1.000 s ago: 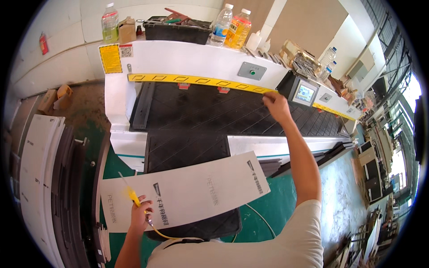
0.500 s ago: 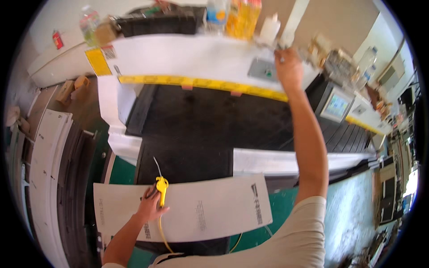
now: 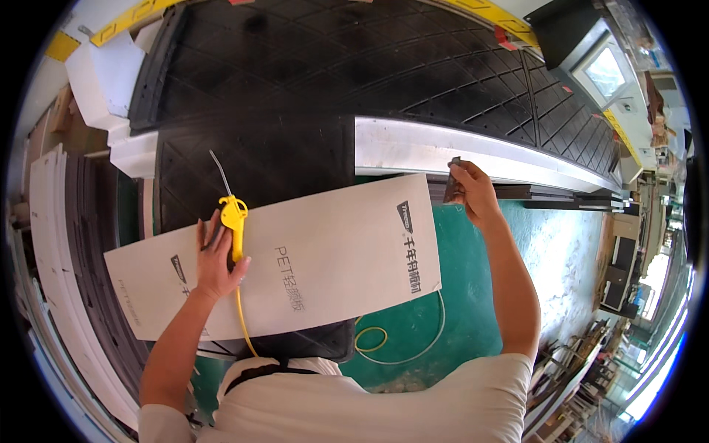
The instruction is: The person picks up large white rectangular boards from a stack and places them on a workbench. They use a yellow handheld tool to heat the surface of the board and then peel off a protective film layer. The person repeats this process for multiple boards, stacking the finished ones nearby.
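Black machine bed [image 3: 354,81] fills the upper frame; left hand [image 3: 216,258] grips a yellow air gun [image 3: 234,221] on the white sheet [image 3: 325,258], right hand [image 3: 473,192] pinches a small dark piece [image 3: 452,188] at centre right

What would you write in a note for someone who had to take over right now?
Left hand: grip shut on the yellow air gun, pressing it onto the white sheet. Its yellow hose trails back toward the person.
Right hand: pinches a small dark piece at the sheet's right end, beside the metal rail.
The sheet lies flat, partly on the black table mat, its right end over the green floor.
Done: sheet is out and held steady.
Left: the sheet is not fully on the mat; what the dark piece is, I cannot tell.
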